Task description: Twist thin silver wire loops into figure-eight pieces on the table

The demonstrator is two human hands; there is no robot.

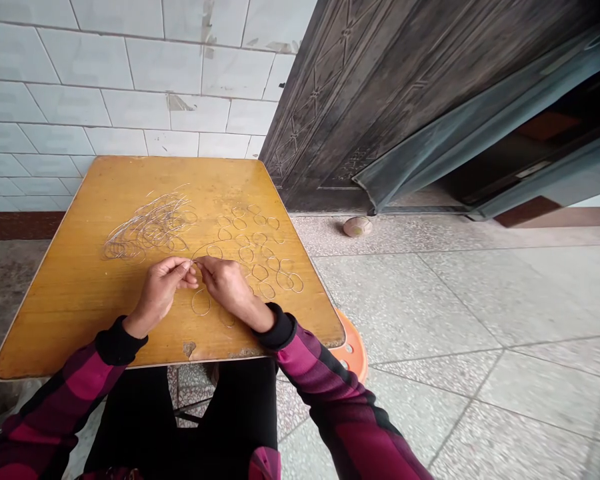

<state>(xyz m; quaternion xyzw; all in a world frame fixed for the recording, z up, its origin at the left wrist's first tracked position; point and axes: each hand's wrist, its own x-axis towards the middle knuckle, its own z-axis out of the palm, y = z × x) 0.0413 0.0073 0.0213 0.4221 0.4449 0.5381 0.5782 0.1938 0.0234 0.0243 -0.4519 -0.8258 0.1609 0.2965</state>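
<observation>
Over the middle of the yellow wooden table, my left hand (163, 287) and my right hand (226, 283) meet fingertip to fingertip. Both pinch a thin metal wire (199, 249), part of which curves up above my fingers. A loose heap of wires (153, 227) with curled ends lies beyond my left hand. To the right, around my right hand, several figure-eight wire loops (260, 272) are spread on the wood. One more wire loop (201, 303) rests just below my fingers, partly covered by my right hand.
The table (70, 313) stands against a white tiled wall (135, 107). An orange stool (355, 340) shows under its right corner. Behind on the right are a dark carved door (325, 100) and a grey curtain (425, 153). A roundish stone (357, 227) sits on the floor near the doorway.
</observation>
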